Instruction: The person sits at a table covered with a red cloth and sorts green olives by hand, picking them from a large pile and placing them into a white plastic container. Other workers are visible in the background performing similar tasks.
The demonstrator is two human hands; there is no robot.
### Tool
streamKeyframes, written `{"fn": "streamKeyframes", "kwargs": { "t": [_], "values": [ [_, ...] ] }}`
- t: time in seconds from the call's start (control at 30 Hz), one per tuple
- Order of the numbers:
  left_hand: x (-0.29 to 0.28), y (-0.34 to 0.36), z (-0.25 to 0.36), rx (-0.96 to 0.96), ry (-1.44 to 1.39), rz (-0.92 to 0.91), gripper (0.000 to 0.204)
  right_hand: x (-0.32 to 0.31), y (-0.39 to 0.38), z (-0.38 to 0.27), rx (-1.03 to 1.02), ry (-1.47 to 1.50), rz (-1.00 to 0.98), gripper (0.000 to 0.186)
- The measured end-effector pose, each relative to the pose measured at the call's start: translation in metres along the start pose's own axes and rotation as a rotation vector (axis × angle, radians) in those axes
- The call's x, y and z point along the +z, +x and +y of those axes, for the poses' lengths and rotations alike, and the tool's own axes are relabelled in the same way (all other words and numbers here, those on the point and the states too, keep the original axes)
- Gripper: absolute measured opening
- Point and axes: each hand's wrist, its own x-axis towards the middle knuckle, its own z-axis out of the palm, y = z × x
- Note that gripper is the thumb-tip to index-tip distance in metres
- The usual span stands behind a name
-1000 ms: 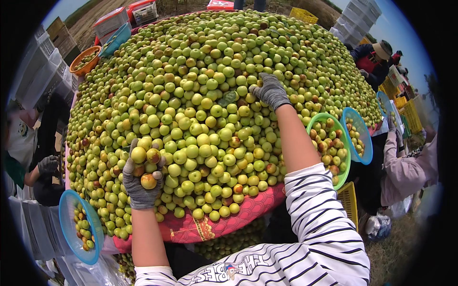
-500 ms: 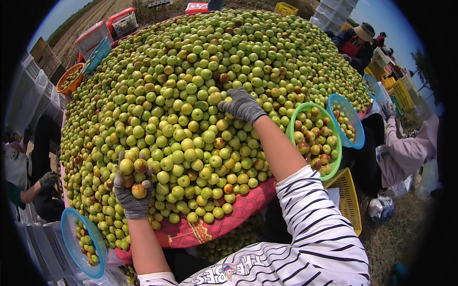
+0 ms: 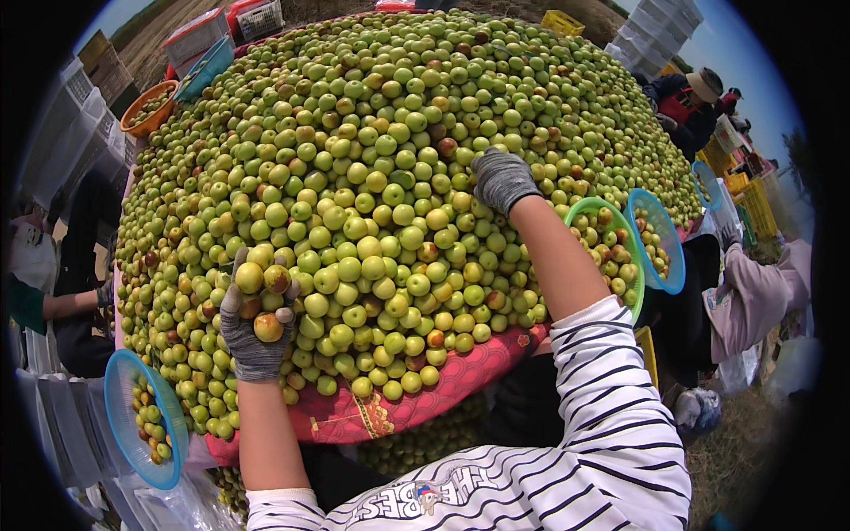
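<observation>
A large heap of round green jujubes [image 3: 354,221], some with brown-red patches, covers the table before me. My left hand [image 3: 254,341], in a grey glove, is palm up at the heap's near left side, its fingers closed around several brown-patched jujubes [image 3: 268,327]. Farther up and right, my gloved right hand [image 3: 505,180] reaches onto the heap, back of the hand upward. Its fingers curl down among the fruit; what they hold, if anything, is hidden. Right of my right forearm stands a green basket [image 3: 639,265] of reddish-brown jujubes.
Blue baskets with jujubes stand at the near left [image 3: 181,442] and right [image 3: 680,265]. Pink patterned cloth [image 3: 443,380] edges the table. An orange basket [image 3: 133,129] and stacked crates [image 3: 660,31] are farther off. Co-workers sit at both sides, one in a pink sleeve [image 3: 761,296].
My right hand has moved right across the heap, its fingers now curled down. My left hand still holds its jujubes. The whole view has shifted slightly.
</observation>
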Motion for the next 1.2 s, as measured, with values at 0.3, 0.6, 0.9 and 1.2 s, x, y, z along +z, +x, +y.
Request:
{"fn": "streamKeyframes", "kwargs": {
  "t": [0.3,0.6,0.9,1.2],
  "values": [
    [0.007,-0.006,0.003,0.010,0.001,-0.024,0.056,-0.002,0.014,-0.019,-0.044,-0.227,-0.101,0.029],
    [0.012,-0.012,0.005,0.016,-0.018,-0.094,0.050,0.011,-0.101,0.160,0.398,0.977,0.234,0.054],
    [0.015,-0.008,-0.003,0.008,0.011,-0.109,0.051,0.087,-0.126,0.216,0.529,1.205,0.506,0.050],
    [0.005,-0.006,0.003,-0.012,-0.015,-0.084,0.052,0.033,-0.062,0.096,-0.047,1.119,0.442,0.024]
  ]
}}
